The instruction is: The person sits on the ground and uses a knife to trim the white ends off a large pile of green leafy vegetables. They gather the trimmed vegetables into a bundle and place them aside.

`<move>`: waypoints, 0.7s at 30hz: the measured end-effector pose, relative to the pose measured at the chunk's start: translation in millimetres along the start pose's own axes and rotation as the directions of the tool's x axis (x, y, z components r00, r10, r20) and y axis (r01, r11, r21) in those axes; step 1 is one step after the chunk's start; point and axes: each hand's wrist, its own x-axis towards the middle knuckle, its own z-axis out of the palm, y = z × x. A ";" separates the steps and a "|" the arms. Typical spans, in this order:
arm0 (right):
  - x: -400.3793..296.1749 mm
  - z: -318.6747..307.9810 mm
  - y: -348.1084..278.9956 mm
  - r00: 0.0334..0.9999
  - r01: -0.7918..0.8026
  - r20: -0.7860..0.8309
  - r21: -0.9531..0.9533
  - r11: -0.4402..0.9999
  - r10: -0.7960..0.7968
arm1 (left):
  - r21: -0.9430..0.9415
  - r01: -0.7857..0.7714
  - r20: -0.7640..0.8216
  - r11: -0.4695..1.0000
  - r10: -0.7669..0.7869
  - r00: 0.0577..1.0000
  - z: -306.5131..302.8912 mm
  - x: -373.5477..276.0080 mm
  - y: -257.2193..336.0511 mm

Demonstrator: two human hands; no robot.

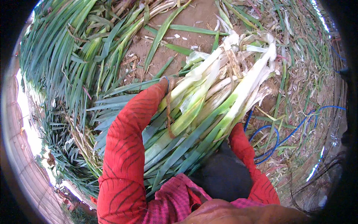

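A thick bundle of leeks or large green onions (193, 112) lies slantwise before me, its white root ends away to the upper right and its green leaves towards my lap. My left hand (171, 82) is against the bundle's left side, gripping it; most of the fingers are hidden behind the stalks. A blue band circles that wrist. A brown tie (169, 112) runs across the bundle near the hand. On the opposite side, my right sleeve (242, 140) reaches to the stalks, and the right hand itself is hidden behind or under them.
A large heap of similar green stalks (64, 56) lies on the left. Loose leaves and pale scraps litter the bare soil (181, 39). Blue cord (275, 145) loops over the leaf litter (302, 84) at right. A paved strip (25, 145) borders the far left.
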 end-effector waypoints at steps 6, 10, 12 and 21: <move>-37.5 -26.1 10.5 0.999 -0.015 -0.051 -0.119 0.993 0.009 | 0.034 -0.101 -0.125 0.994 0.105 0.987 14.1 -40.8 13.2; -39.4 -26.8 2.3 0.998 0.046 -0.041 -0.203 0.978 -0.055 | 0.056 -0.237 -0.212 0.970 0.244 0.946 -14.1 -112.2 35.5; -30.5 -20.3 -2.1 0.996 0.090 0.001 -0.245 0.965 -0.092 | 0.117 -0.508 -0.272 0.854 0.519 0.810 -24.7 -161.9 41.1; 24.1 21.4 -22.0 0.978 0.196 0.139 -0.385 0.902 -0.154 | 0.049 -0.436 -0.488 0.898 0.403 0.774 17.1 -202.0 113.9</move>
